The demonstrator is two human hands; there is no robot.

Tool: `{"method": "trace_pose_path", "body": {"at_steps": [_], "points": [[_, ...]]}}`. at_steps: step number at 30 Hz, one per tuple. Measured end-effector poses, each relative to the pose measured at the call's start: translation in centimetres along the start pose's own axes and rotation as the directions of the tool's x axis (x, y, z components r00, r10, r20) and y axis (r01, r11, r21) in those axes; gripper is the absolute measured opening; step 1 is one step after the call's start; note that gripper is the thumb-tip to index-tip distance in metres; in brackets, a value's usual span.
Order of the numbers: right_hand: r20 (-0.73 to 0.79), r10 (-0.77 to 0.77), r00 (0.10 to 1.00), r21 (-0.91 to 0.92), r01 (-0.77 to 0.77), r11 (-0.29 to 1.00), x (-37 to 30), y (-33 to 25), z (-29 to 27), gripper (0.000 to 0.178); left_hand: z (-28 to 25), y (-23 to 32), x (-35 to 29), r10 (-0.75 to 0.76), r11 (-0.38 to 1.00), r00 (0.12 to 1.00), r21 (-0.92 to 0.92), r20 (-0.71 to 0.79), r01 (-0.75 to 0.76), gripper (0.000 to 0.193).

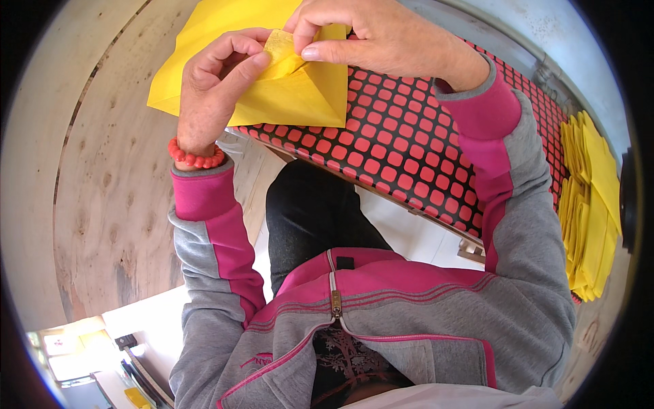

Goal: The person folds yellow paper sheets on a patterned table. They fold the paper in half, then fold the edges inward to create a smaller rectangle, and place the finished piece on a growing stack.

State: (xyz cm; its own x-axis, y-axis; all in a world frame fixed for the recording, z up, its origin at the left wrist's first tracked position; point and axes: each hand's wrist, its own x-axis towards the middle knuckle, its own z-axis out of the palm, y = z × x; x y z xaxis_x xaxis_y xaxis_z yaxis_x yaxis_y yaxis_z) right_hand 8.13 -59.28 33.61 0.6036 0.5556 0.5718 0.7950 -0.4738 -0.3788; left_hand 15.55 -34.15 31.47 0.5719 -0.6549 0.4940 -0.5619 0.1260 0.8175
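A yellow bag (306, 99), seemingly of thin non-woven fabric, lies at the far edge of the view, partly over the patterned table cover. My left hand (216, 80), with a red bead bracelet on its wrist, pinches a folded corner of the bag between thumb and fingers. From the other side my right hand (375, 37) closes thumb and fingertips on the same fold. A lighter, textured flap (278, 46) stands up between the two hands. The fingers hide part of the fold, and the bag's far end runs out of view.
Below the bag spreads a red and black checked cover (409, 143) on a table. A stack of folded yellow pieces (589, 204) lies at the table's right end. A wooden board surface (116, 163) fills the left. A pale wall (579, 54) borders the far right.
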Motion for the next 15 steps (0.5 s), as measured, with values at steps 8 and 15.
{"method": "trace_pose_path", "body": {"at_steps": [8,15], "points": [[-0.209,0.0,0.978,0.011,0.002,1.0,0.3,-0.6,0.2,0.019,-1.4,-2.0,0.2,-0.01,0.988,0.995,0.152,-0.097,0.025,0.007],[-0.291,0.074,0.954,0.107,-0.045,0.993,-2.4,-4.9,4.0,0.019,-1.0,-3.5,0.7,0.283,0.924,0.959,0.261,0.025,-0.28,0.007]]}}
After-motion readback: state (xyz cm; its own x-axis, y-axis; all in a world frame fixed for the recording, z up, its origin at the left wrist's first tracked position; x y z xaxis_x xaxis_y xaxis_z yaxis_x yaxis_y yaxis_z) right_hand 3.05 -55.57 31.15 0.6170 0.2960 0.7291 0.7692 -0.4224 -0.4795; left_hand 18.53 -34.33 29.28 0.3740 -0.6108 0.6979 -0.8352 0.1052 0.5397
